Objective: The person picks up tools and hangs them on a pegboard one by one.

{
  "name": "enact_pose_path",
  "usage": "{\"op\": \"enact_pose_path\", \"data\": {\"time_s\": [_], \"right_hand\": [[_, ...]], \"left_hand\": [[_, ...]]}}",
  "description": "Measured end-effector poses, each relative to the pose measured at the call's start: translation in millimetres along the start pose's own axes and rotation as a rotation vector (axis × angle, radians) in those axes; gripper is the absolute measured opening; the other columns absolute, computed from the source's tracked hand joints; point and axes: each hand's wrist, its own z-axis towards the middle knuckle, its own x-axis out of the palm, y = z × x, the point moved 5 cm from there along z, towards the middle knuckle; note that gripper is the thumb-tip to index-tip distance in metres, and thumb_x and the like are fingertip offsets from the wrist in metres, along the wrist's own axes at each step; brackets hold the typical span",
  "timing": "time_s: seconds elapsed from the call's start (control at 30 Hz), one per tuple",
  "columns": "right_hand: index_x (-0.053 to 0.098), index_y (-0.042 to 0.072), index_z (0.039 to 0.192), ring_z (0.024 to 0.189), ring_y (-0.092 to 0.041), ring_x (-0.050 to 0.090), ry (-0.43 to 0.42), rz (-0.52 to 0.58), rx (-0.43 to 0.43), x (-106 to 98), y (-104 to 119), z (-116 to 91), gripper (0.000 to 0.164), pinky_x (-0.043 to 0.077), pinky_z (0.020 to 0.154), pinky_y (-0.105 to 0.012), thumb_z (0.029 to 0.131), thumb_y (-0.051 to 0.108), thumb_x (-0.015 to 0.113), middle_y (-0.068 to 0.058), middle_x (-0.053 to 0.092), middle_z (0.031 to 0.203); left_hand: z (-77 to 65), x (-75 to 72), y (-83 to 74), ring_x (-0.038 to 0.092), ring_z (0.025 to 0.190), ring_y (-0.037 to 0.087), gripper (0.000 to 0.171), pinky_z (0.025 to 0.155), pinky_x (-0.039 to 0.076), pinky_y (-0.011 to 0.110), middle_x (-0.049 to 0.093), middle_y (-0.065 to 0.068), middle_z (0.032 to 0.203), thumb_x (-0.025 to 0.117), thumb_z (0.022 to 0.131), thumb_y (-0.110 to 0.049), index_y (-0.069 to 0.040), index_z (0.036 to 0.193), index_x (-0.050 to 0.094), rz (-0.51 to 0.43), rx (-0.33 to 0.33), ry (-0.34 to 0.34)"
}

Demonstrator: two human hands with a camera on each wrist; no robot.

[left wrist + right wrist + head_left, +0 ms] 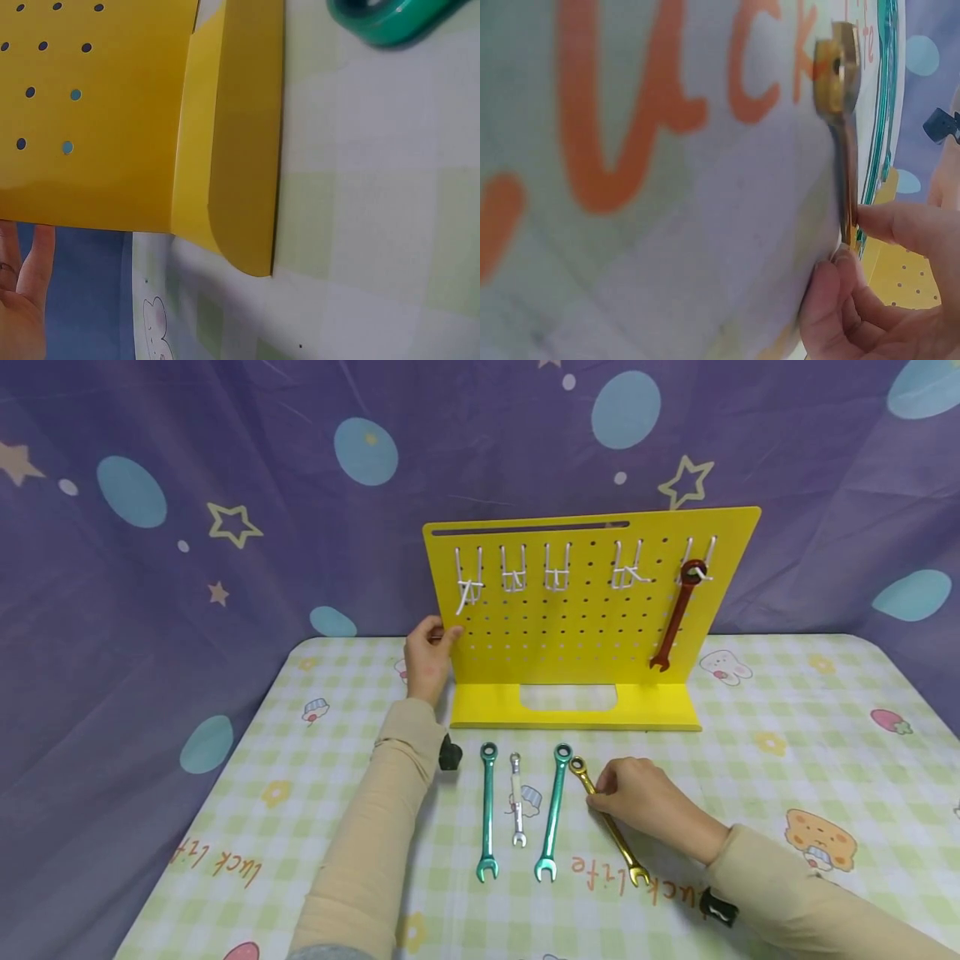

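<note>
At the left edge of a yellow pegboard (570, 664), my left hand (429, 660) grips the panel, thumb in front. Its fingers (36, 266) reach past the panel's edge in the left wrist view. My right hand (648, 797) pinches a gold combination wrench (621, 845) between thumb and fingers around its handle. That wrench (838, 82) looks flat on or barely above the cloth, open end toward me. Left of it lie a green wrench (555, 806), a small silver wrench (517, 810) and another green wrench (488, 802). A dark red wrench (677, 614) hangs by its ring from the rightmost hook.
Several white wire hooks (513, 579) line the pegboard's upper part. The board's base (487, 706) stands on a checked tablecloth (337, 760). Behind the table hangs a purple patterned curtain (285, 460).
</note>
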Motion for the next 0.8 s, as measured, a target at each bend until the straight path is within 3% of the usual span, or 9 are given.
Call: {"op": "enact_pose_path", "data": {"time_s": [0.3,0.8], "right_hand": [[0.064,0.009,0.074,0.057,-0.014,0.051,0.011,0.023,0.019,0.2,-0.1,1.5,0.017,0.042,0.055,-0.026,0.084,0.015,0.076,0.0,0.058,0.066],[0.064,0.006,0.081,0.062,-0.014,0.049,0.045,0.139,0.007,-3.1,-8.2,0.2,0.017,0.039,0.055,-0.026,0.089,0.019,0.072,-0.001,0.057,0.07]], "left_hand": [[1.0,0.4,1.7,0.058,0.086,0.021,0.022,0.078,0.05,0.03,0.064,0.011,0.094,0.07,0.092,-0.023,-0.003,0.1,0.068,0.004,-0.006,0.003],[0.6,0.6,1.6,0.058,0.089,0.022,0.022,0.079,0.051,0.031,0.063,0.011,0.094,0.069,0.093,-0.023,-0.002,0.1,0.067,0.013,0.0,-0.002]]}}
